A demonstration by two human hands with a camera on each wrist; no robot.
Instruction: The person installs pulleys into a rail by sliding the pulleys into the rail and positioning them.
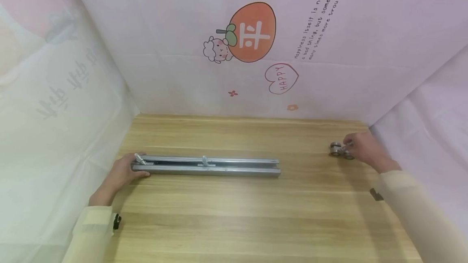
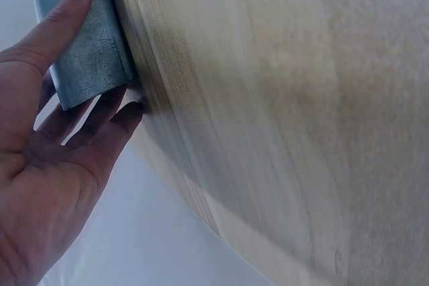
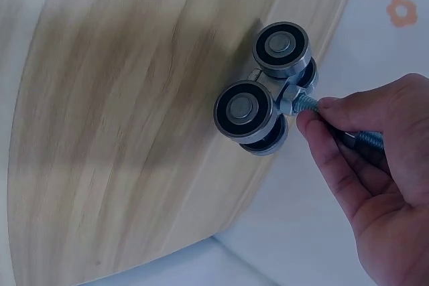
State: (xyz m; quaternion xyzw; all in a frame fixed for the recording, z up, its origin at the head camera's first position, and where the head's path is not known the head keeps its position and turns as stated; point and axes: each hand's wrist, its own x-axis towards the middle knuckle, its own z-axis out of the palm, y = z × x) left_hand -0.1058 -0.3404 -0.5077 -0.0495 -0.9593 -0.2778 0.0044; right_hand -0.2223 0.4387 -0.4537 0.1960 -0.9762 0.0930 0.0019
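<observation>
A grey metal channel rail (image 1: 234, 171) lies lengthwise on the wooden tabletop, its slot facing up. Two threaded bolts stick up from the slot, one bolt (image 1: 139, 158) at the left end and another bolt (image 1: 205, 160) near the middle. My left hand (image 1: 122, 171) grips the rail's left end, with the thumb along its near side and fingers round the end. Far to the right, my right hand (image 1: 367, 149) pinches the threaded bolt (image 3: 307, 103) of a roller trolley (image 3: 275, 88). Paired wheels with black faces sit on that trolley.
Printed cloth walls (image 1: 175, 72) enclose the back and both sides of the wooden tabletop (image 1: 234, 214). A small dark piece (image 1: 375, 194) shows beside the right sleeve. A black item (image 1: 116, 221) is at the left cuff.
</observation>
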